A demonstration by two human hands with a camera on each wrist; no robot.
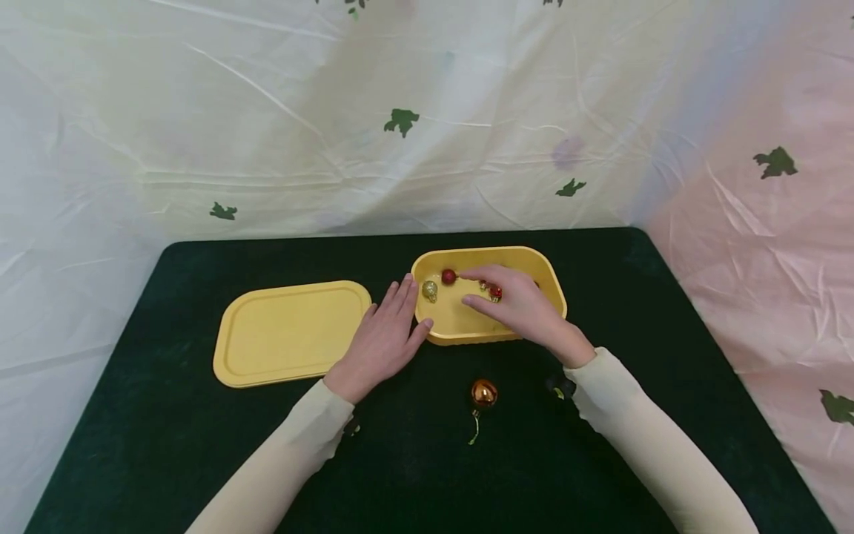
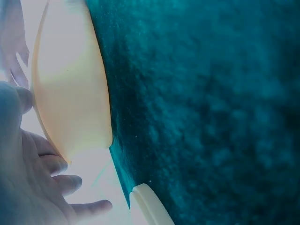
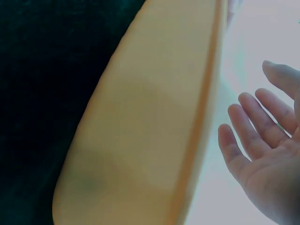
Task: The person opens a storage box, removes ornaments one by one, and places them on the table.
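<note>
Long cream sleeves (image 1: pixel 293 454); small black devices (image 1: pixel 566 384) at cuffs (image 1: pixel 592 378).

Near the centre of the frame we see a yellow box (image 1: pixel 460 317), and our left hand (image 1: pixel 380 337) touches its left end with straight fingers. Our right hand (image 1: pixel 520 300) hangs over it, fingertips near a red ball (image 1: pixel 448 277); a gold ball (image 1: pixel 430 290) lies further left inside. At centre left we notice a flat yellow lid (image 1: pixel 290 334); at lower centre, a copper ball (image 1: pixel 483 393).

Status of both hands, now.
Left hand: open, at the edge of the yellow box.
Right hand: open over the box, holding nothing visible.
</note>
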